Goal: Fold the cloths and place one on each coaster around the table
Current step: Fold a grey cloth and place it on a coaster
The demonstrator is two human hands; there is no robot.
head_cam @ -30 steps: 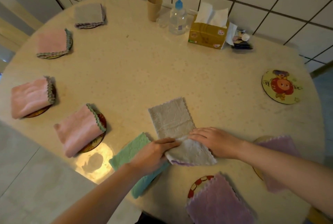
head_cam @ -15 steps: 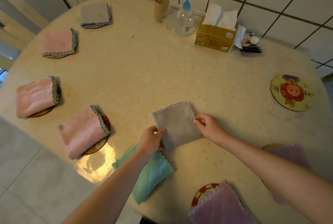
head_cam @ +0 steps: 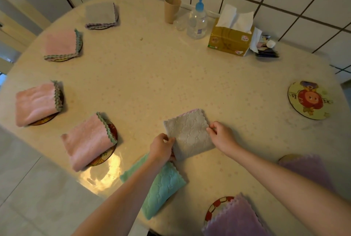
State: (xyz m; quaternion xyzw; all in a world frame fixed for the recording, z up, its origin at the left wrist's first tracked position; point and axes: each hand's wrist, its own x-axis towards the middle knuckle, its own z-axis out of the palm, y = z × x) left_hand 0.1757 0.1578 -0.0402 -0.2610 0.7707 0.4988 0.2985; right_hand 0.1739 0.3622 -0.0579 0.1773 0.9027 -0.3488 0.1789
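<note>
The grey cloth (head_cam: 189, 134) lies folded square on the desk (head_cam: 152, 76), well clear of its near edge, with bare room beyond it. The left hand (head_cam: 161, 149) pinches the cloth's left edge, the right hand (head_cam: 221, 135) its right edge. Right of the cloth, well apart, sits an uncovered coaster (head_cam: 308, 100).

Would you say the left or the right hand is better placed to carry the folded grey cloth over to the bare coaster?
Probably the right hand: it already pinches the grey cloth's right edge, and the bare coaster lies on that side.
</note>
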